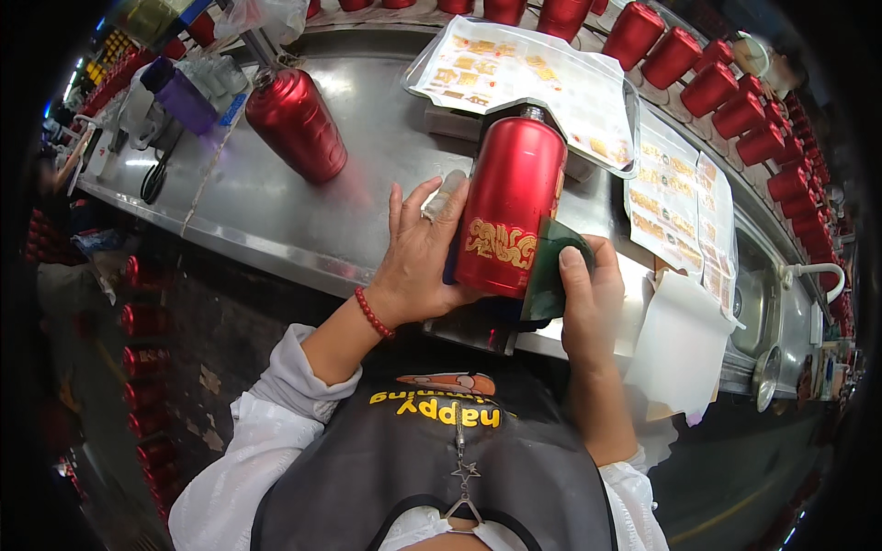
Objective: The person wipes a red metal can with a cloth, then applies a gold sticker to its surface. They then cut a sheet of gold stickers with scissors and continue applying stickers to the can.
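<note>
A glossy red metal bottle (514, 184) lies tilted on a dark cradle in front of me, its neck pointing away. Gold dragon-like decoration (502, 243) runs round its lower part. My left hand (424, 241) grips the bottle's left side, the thumb near its base. A grey cover sits on one fingertip, and a ring and red bead bracelet show. Between the thumb and fingers of my right hand (593, 294) is a translucent green scraper (548, 271), its edge against the bottle's right side beside the decoration. The bottle's underside is hidden.
Another red bottle (296, 124) stands on the metal table (386, 101) at left, near a purple bottle (181, 95). Behind the cradle lies a tray (629, 138) with a gold decal sheet (514, 69); more decal sheets (675, 197) lie right, near a sink (755, 294). Red bottles line the back.
</note>
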A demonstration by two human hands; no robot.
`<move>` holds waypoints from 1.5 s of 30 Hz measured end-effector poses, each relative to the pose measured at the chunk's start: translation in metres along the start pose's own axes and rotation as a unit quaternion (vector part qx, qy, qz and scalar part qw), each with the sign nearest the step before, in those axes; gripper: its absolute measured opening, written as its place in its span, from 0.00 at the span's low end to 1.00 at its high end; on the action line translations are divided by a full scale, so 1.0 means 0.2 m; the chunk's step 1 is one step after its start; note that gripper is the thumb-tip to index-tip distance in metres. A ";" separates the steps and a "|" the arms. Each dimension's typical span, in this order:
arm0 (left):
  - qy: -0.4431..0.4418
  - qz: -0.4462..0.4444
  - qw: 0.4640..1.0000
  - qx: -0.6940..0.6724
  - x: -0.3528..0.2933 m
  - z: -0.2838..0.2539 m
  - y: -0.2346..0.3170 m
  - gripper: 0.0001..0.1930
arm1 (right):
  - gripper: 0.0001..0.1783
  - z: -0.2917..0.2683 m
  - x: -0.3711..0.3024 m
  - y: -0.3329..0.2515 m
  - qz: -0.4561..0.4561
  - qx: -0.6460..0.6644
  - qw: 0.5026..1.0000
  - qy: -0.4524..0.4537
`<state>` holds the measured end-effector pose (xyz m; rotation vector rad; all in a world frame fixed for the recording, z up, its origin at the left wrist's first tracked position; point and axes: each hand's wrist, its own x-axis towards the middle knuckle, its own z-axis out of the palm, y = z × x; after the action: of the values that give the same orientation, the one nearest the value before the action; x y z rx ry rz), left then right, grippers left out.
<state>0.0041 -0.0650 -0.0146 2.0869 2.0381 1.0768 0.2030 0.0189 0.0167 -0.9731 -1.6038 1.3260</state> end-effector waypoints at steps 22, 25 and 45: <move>-0.001 0.014 1.000 -0.026 -0.02 0.00 -0.06 0.50 | 0.15 0.07 0.12 -0.23 -0.090 -0.110 0.989 -0.046; 0.008 0.013 0.999 -0.052 -0.04 0.02 -0.07 0.45 | 0.14 -0.01 0.07 -0.08 0.017 0.074 0.997 -0.015; -0.146 0.433 0.889 0.032 0.31 -0.12 0.09 0.18 | 0.14 -0.07 0.01 0.10 0.099 0.128 0.986 0.035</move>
<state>0.0017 -0.0239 0.0400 3.0467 0.9821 0.6390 0.2165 0.0284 -0.0007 -1.0263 -1.2723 1.5711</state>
